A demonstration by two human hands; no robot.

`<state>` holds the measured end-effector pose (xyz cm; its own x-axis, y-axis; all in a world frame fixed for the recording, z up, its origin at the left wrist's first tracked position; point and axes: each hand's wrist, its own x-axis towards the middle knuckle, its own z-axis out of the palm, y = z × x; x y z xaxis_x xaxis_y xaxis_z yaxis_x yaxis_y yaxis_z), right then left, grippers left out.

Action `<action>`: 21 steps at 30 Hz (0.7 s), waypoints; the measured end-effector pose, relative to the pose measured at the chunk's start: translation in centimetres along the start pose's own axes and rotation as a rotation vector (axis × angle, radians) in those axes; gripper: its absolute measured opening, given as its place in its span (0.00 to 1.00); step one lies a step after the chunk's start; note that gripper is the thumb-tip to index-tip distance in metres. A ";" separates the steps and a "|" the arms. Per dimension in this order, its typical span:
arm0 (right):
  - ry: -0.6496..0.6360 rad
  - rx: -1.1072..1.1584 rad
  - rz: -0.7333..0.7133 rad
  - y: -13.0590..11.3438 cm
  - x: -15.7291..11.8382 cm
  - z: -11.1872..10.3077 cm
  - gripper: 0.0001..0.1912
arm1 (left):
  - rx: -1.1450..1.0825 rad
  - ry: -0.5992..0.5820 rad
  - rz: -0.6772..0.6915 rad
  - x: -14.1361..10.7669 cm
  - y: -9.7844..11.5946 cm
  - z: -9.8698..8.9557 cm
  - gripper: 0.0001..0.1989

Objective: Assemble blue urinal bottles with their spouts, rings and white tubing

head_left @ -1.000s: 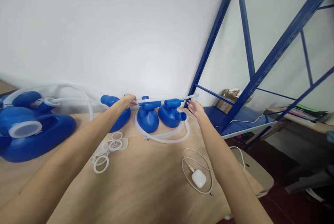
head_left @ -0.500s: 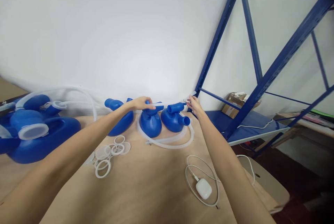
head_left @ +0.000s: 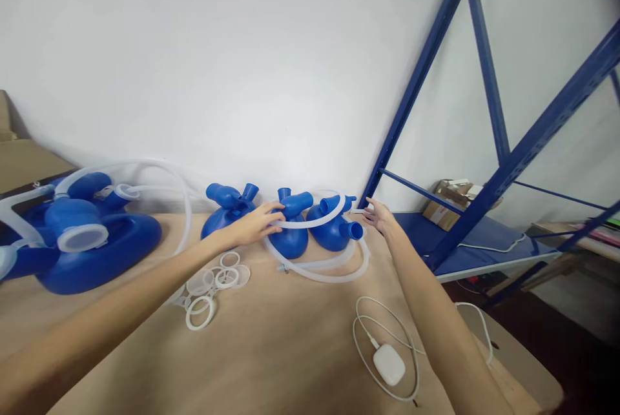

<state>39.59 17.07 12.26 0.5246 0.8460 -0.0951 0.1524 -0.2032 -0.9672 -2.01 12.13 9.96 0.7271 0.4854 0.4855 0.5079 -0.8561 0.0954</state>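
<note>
My left hand has its fingers around one part of a translucent white tube, just left of the middle blue bottle. From there the tube curves across the front of that bottle and up past the right blue bottle. At the far right, my right hand pinches a short white piece of tubing beside the right bottle. Another blue bottle stands behind my left wrist. A second translucent tube lies looped on the table before the bottles.
Several white rings and discs lie on the brown tabletop. A white charger with coiled cable sits front right. More blue bottles with tubes crowd the left. A blue metal rack rises at right, holding a cardboard box.
The tube between my hands has gone from stretched straight to bowed in front of the bottles. My left hand has dropped lower. The view has shifted slightly left.
</note>
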 end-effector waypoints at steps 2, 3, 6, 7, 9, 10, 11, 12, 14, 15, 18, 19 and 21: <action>0.004 -0.058 -0.126 -0.4 -1.3 -0.1 0.25 | 0.081 0.046 0.004 -0.6 1.4 1.4 0.10; -0.002 -0.097 -0.194 -0.6 -2.1 0.1 0.28 | 0.120 0.068 0.004 -0.7 2.1 2.1 0.10; -0.066 -0.240 -0.347 -1.3 -4.2 0.9 0.37 | 0.209 0.106 0.023 0.1 3.7 3.9 0.09; -0.092 -0.285 -0.380 -1.5 -4.8 1.2 0.37 | 0.229 0.104 0.036 0.4 4.2 4.5 0.09; -0.128 -0.355 -0.434 -1.9 -5.7 1.6 0.32 | 0.261 0.085 0.057 0.9 4.8 5.3 0.11; -0.133 -0.381 -0.457 -2.0 -6.0 1.6 0.29 | 0.273 0.069 0.060 1.1 5.0 5.7 0.12; -0.127 -0.400 -0.477 -2.0 -6.3 1.5 0.24 | 0.284 0.053 0.055 1.2 5.1 6.1 0.13; -0.109 -0.413 -0.494 -2.0 -6.6 1.2 0.21 | 0.292 0.038 0.043 1.1 5.1 6.4 0.14; -0.036 -0.428 -0.516 -1.3 -7.0 0.5 0.19 | 0.304 0.014 0.001 0.8 5.0 7.0 0.16; 0.011 -0.434 -0.521 -0.7 -7.3 0.1 0.20 | 0.307 0.004 -0.024 0.6 4.8 7.4 0.17; 0.119 -0.468 -0.521 1.8 -7.8 -0.7 0.27 | 0.304 -0.029 -0.088 -0.1 4.4 8.3 0.16; 0.129 -0.484 -0.519 2.7 -7.8 -0.7 0.27 | 0.301 -0.042 -0.102 -0.3 4.3 8.7 0.15; 0.119 -0.512 -0.513 4.2 -7.6 -0.7 0.27 | 0.292 -0.066 -0.122 -0.7 4.2 9.2 0.15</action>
<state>36.82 9.40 9.06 0.3646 0.8434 0.3945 0.7604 -0.0252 -0.6489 3.93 9.81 2.02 0.6766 0.5996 0.4274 0.6968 -0.7090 -0.1084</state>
